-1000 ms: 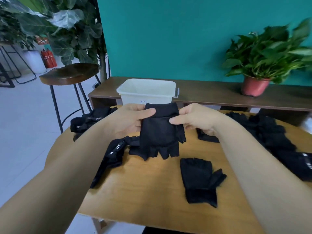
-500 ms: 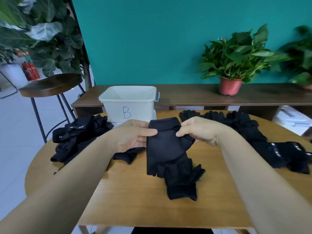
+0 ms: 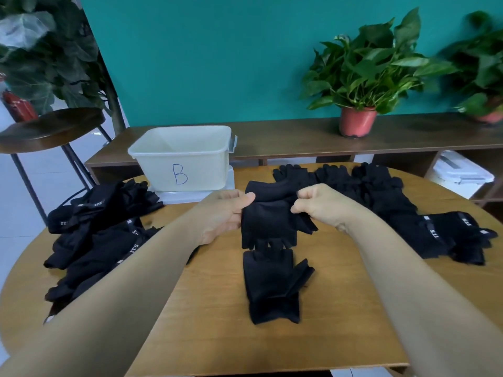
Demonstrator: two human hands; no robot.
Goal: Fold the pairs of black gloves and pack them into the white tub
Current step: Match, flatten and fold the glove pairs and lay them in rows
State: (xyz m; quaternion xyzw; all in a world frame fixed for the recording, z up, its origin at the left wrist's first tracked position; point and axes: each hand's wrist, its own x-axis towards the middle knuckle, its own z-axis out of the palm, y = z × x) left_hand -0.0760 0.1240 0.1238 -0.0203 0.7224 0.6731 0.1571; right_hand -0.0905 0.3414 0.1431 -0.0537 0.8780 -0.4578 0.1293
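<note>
Glove [image 3: 268, 221], pinched by left hand [image 3: 226, 210] and right hand [image 3: 318, 205], has been moved over its mate [image 3: 272, 287]; pairing seems near.

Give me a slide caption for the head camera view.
Left hand and right hand grip a black glove near a second glove lying on the wooden table, white tub behind.

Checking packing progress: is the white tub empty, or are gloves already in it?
Apparently empty: the white tub shows only pale inner walls, nothing black inside; its floor is hidden behind the front wall.
</note>
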